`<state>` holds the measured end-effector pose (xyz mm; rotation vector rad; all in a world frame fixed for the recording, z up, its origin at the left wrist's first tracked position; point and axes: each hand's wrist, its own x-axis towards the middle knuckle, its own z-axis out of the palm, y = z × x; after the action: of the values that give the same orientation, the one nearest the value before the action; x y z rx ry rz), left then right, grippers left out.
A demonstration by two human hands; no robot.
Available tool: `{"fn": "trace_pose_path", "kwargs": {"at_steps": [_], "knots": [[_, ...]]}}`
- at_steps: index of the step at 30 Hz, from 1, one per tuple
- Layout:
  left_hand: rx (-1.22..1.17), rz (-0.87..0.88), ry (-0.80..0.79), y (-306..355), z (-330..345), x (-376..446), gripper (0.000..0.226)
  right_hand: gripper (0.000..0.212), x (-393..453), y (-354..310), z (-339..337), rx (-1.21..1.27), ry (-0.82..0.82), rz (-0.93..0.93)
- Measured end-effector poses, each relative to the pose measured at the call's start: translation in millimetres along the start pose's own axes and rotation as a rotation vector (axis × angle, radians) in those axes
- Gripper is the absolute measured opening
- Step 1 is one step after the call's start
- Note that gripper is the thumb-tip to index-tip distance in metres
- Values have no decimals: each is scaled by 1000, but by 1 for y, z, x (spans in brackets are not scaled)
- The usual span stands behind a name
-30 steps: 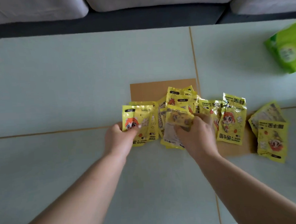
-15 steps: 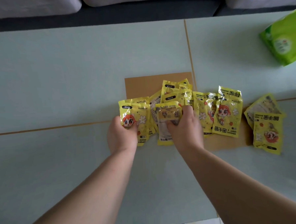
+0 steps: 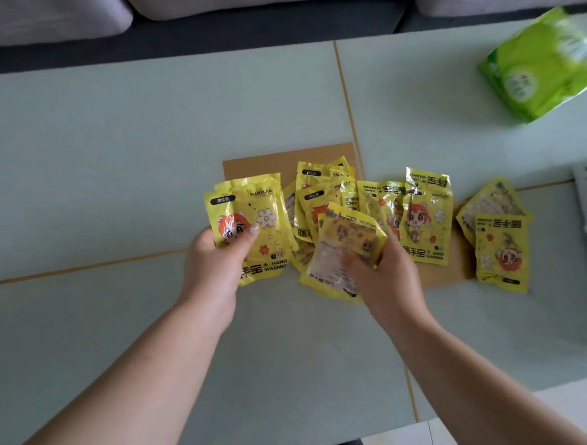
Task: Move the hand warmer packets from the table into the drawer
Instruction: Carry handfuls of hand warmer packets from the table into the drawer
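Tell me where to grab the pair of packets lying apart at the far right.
Pinch the near packet by its bottom edge, coming from the near side: it lies flat, overlapping the packet behind, and that edge is free. Both hands are full now.

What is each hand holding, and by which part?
The left hand pinches a small stack of yellow packets at the lower left corner. The right hand grips another packet by its lower right edge.

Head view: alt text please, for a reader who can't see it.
Both hands hold yellow packets above a pale table: the left hand grips a small stack, the right hand another. More packets lie scattered beside them, a green bag far right.
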<state>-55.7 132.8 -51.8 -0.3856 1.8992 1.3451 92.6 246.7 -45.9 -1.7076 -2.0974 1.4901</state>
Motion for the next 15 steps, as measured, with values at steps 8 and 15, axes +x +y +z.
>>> {"fn": "trace_pose_path", "kwargs": {"at_steps": [8,15], "knots": [[-102,-178,-184,4,42,-4,19,9,28,14,-41,357,199,264],[89,-135,-55,-17,79,-3,33,13,51,5,-41,82,93,218]]}}
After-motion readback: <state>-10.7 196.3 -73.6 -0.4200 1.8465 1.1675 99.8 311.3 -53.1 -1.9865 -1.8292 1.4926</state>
